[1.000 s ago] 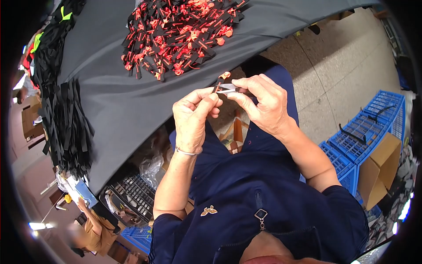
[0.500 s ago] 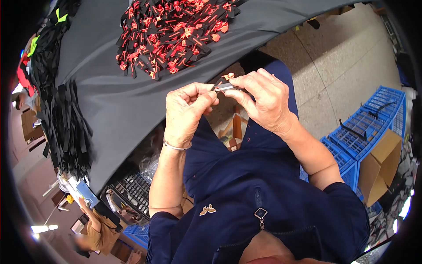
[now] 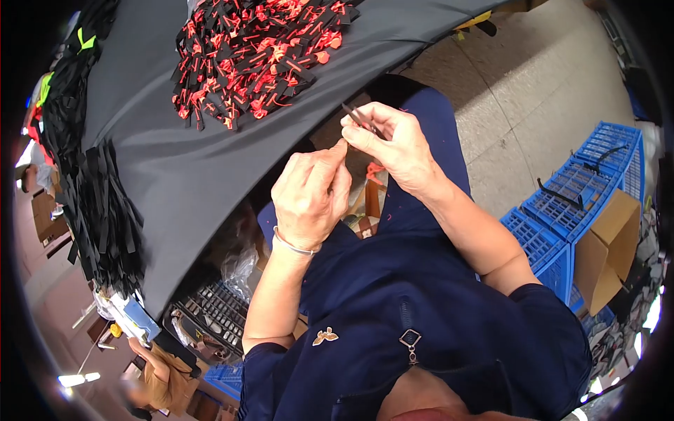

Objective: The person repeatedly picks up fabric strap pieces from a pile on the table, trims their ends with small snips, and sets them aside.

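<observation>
Above my lap, my right hand (image 3: 394, 144) is closed around a small dark metal tool (image 3: 364, 121), perhaps snippers, with its tips pointing up and left. Just to its left, my left hand (image 3: 312, 186) has its fingers pinched together; whatever it holds is hidden by the fingers. The fingertips of both hands nearly meet. Below them, a small orange-red piece (image 3: 375, 172) shows between my knees. A heap of black strips with orange-red parts (image 3: 260, 56) lies on the dark cloth-covered table (image 3: 189, 182).
Long black strips (image 3: 109, 210) hang over the table's left side. Blue plastic crates (image 3: 554, 217) and an open cardboard box (image 3: 607, 252) stand at the right. A dark crate (image 3: 214, 309) is under the table edge. Another person (image 3: 161, 375) is at the lower left.
The tool has come away from the left fingers and tilted upward. My left hand has turned, its back now showing more. The orange-red piece is now lower, below the hands.
</observation>
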Motion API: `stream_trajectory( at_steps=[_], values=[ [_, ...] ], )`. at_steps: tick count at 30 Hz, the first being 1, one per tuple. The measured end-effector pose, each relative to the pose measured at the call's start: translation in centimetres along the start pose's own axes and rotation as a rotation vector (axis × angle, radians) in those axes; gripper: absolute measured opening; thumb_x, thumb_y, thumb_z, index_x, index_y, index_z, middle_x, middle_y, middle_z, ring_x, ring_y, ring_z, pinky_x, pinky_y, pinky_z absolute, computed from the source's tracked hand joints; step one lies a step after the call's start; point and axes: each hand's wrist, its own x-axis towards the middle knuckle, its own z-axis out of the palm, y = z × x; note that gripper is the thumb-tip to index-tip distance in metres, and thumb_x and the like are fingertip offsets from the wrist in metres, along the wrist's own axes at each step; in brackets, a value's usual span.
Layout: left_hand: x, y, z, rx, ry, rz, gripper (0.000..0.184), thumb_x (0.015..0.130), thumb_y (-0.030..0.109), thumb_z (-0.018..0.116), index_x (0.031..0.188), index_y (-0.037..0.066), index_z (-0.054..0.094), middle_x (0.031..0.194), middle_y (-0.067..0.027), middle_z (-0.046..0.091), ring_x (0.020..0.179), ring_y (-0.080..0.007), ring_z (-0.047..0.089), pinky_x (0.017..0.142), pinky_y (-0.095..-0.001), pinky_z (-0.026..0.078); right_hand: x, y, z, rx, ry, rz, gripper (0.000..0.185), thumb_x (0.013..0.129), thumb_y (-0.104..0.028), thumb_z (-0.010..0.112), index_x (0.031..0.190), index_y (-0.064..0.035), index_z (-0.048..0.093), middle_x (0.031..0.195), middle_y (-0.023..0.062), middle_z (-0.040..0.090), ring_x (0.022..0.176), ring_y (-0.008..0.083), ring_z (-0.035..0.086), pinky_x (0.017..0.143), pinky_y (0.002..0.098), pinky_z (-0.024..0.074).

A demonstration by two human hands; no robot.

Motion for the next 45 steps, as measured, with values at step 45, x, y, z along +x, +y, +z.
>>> stream_trajectory(
  at_steps=[45],
  values=[
    [-14.2, -3.1, -6.6, -0.729, 0.522, -1.105, 0.012, 0.088, 0.006, 0.065, 0.098, -0.002, 0.065, 0.080, -0.0073, 0.067, 0.064, -0.0090, 0.060, 0.062, -0.0216, 0.049, -2.7, 2.6, -0.8, -0.479, 0.272, -0.281, 0.027, 0.083, -0.012, 0.076, 0.106, -0.0034, 0.064, 0.094, 0.0020, 0.065, 0.083, 0.0090, 0.060, 0.073, 0.0232, 0.0485]
  ],
)
